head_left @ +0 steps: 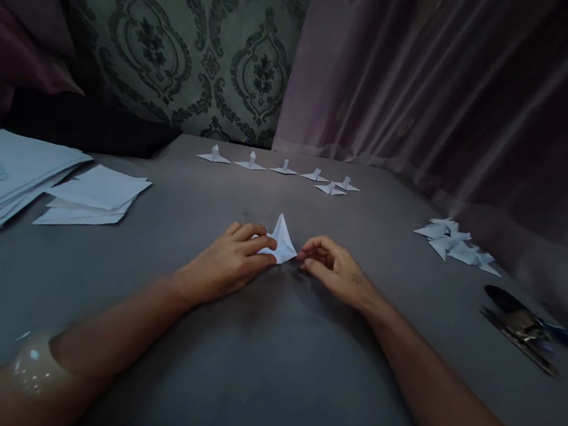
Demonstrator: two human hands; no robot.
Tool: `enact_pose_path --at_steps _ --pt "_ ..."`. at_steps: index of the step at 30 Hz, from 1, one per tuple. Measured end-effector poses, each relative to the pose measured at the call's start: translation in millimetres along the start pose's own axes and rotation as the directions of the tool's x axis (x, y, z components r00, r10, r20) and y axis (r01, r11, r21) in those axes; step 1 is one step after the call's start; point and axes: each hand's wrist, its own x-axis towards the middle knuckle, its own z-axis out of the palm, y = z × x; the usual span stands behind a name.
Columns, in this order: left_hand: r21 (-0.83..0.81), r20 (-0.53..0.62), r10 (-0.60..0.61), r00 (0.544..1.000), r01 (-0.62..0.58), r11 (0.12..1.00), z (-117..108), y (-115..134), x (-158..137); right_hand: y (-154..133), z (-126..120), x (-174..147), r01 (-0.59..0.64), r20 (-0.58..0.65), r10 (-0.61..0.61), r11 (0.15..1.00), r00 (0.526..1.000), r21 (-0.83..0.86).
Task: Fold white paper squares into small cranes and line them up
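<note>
A small white folded paper [285, 245] with a pointed upright tip is in front of me, at the middle of the grey table. My left hand [240, 255] pinches its left side between thumb and fingers, which cover that part of the folds. Just off the paper's right corner is my right hand [331, 268], its fingers loosely curled and a gap showing between thumb and forefinger. Whether a fingertip brushes the corner is hard to see.
Several folded paper figures [285, 167] stand along the table's far side. More folded pieces [461, 247] lie in a heap at right, near scissors [524, 323] and another slim tool. At left are square sheets [98, 188] and a larger paper stack [22, 168]. A curtain hangs along the right.
</note>
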Motion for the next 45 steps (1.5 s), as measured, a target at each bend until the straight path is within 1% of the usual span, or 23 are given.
enact_pose_path --at_steps 3,5,7,9,11,12,16,18,21,23,24,25,27,28,29,30,33,34,36,39,41,43,45 --pt "0.041 0.002 0.031 1.000 -0.031 0.999 2 1 1 -1 9 -3 0.040 -0.062 -0.045 0.996 0.997 -0.082" --pt "0.071 -0.008 0.052 0.999 -0.051 0.996 1 5 3 1 14 -3 0.048 -0.128 -0.067 0.988 0.990 -0.149" --pt "0.095 -0.007 0.081 0.997 -0.080 0.992 0 10 5 5 19 0 0.040 -0.194 -0.072 0.986 0.978 -0.164" --pt "0.097 0.010 0.109 0.994 -0.109 0.989 -1 14 7 10 21 3 0.029 -0.227 -0.060 0.990 0.972 -0.135" --pt "0.076 0.017 0.103 0.995 -0.104 0.992 -1 18 7 12 20 6 0.011 -0.229 -0.029 0.997 0.973 -0.081" --pt "0.064 0.015 0.079 0.997 -0.080 0.995 -1 19 7 13 20 7 -0.002 -0.225 -0.010 0.999 0.974 -0.052" --pt "0.042 0.016 -0.066 0.998 0.066 0.997 0 15 5 14 15 8 -0.044 -0.209 0.052 0.998 0.977 0.045" --pt "0.044 0.015 -0.075 0.997 0.074 0.996 -1 13 4 14 13 8 -0.064 -0.206 0.076 0.996 0.975 0.067" --pt "0.052 0.014 -0.022 1.000 0.021 0.998 -3 12 4 18 10 9 -0.077 -0.198 0.094 0.993 0.976 0.089" --pt "0.067 0.022 0.023 0.999 -0.024 0.997 -4 14 5 20 9 10 -0.052 -0.197 0.069 0.995 0.978 0.090" --pt "0.077 0.029 0.042 0.999 -0.044 0.996 -4 15 5 21 8 10 -0.024 -0.214 0.038 0.998 0.976 0.065" --pt "0.090 0.030 0.057 0.998 -0.060 0.994 -3 17 6 20 7 9 0.010 -0.240 -0.006 1.000 0.971 0.016" --pt "0.120 0.031 0.074 0.997 -0.077 0.990 -2 20 6 17 4 5 0.098 -0.285 -0.135 0.985 0.949 -0.141" --pt "0.135 0.031 0.077 0.997 -0.080 0.988 -1 21 6 15 4 2 0.139 -0.282 -0.204 0.962 0.938 -0.233" --pt "0.149 0.040 0.075 0.996 -0.080 0.986 0 22 6 11 3 -2 0.190 -0.247 -0.272 0.931 0.930 -0.312" --pt "0.162 0.052 0.069 0.996 -0.077 0.984 1 23 7 7 4 -7 0.234 -0.187 -0.322 0.895 0.928 -0.381" --pt "0.198 0.090 0.048 0.995 -0.065 0.978 2 25 8 -5 11 -22 0.328 0.010 -0.381 0.781 0.925 -0.531" --pt "0.211 0.097 0.042 0.994 -0.062 0.976 1 26 9 -7 14 -26 0.346 0.077 -0.375 0.733 0.924 -0.586" --pt "0.243 0.114 0.016 0.993 -0.043 0.969 0 31 11 -11 20 -33 0.342 0.153 -0.335 0.627 0.930 -0.700" --pt "0.307 0.163 -0.056 0.985 0.003 0.952 -4 43 14 -12 24 -38 0.273 0.159 -0.261 0.497 0.952 -0.823" --pt "0.337 0.161 -0.085 0.983 0.026 0.941 -6 52 16 -12 24 -40 0.246 0.155 -0.228 0.453 0.961 -0.857" --pt "0.331 0.133 -0.066 0.989 0.018 0.944 -8 59 18 -13 24 -41 0.237 0.159 -0.208 0.436 0.965 -0.868" --pt "0.296 0.131 -0.027 0.991 -0.014 0.955 -8 63 19 -14 24 -43 0.230 0.159 -0.195 0.427 0.968 -0.875"
